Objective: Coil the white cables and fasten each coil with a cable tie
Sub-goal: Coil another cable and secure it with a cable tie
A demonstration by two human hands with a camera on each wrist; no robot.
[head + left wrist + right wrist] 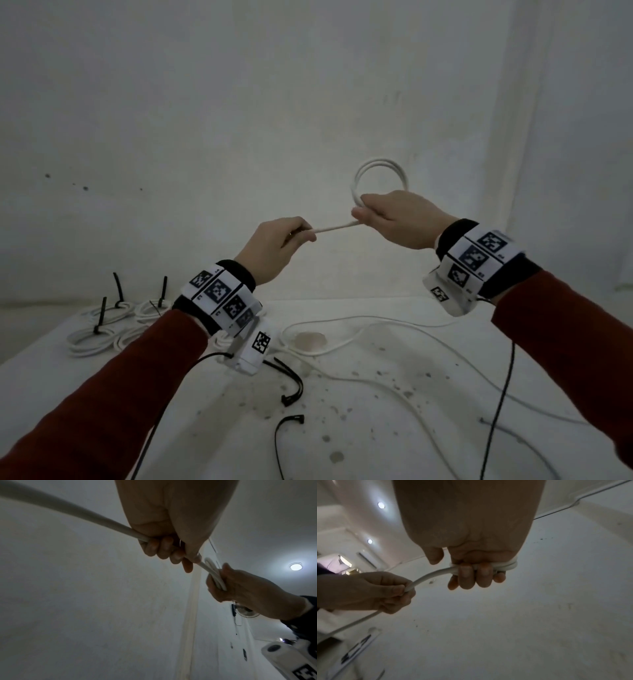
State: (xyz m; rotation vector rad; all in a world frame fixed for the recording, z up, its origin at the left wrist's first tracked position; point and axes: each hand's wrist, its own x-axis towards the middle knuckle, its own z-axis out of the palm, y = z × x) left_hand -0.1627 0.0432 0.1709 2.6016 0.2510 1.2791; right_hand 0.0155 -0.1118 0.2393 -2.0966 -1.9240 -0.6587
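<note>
Head view: right hand clamps the white coil so loops hold; left hand pinches the cable, feeding slack.

My table wears a stained white cloth — on it lie tied cable coils at my far left, loose white cables and black cable ties.

Pale plaster wall with a few dark specks behind a white, stain-flecked worktop. White ceiling carrying round lamps; a wall fan beside a vertical corner trim.
</note>
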